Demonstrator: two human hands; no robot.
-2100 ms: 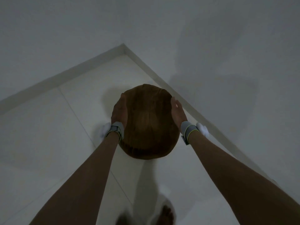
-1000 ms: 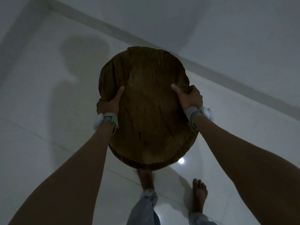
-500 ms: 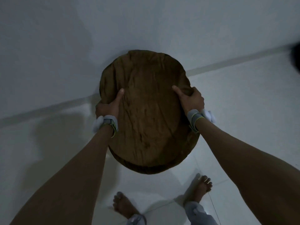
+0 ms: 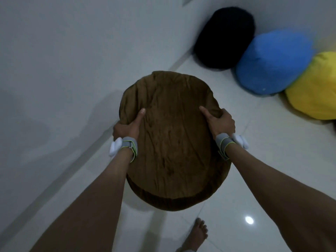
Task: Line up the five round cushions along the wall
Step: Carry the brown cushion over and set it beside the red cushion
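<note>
I hold a round brown cushion (image 4: 172, 142) in the air in front of me, above the floor and close to the wall. My left hand (image 4: 127, 128) grips its left edge and my right hand (image 4: 221, 120) grips its right edge, thumbs on top. At the upper right, a black cushion (image 4: 224, 37) leans against the wall. A blue cushion (image 4: 272, 62) rests against it, and a yellow cushion (image 4: 314, 91) follows, cut off by the right edge.
A pale wall (image 4: 63, 60) runs along the left with a skirting strip (image 4: 60, 182) at its foot. The floor (image 4: 245, 142) is glossy white tile. My bare foot (image 4: 197, 233) stands below the brown cushion.
The view has swung right along the wall: the black, blue and yellow cushions have come into sight. Both hands keep the same hold on the brown cushion.
</note>
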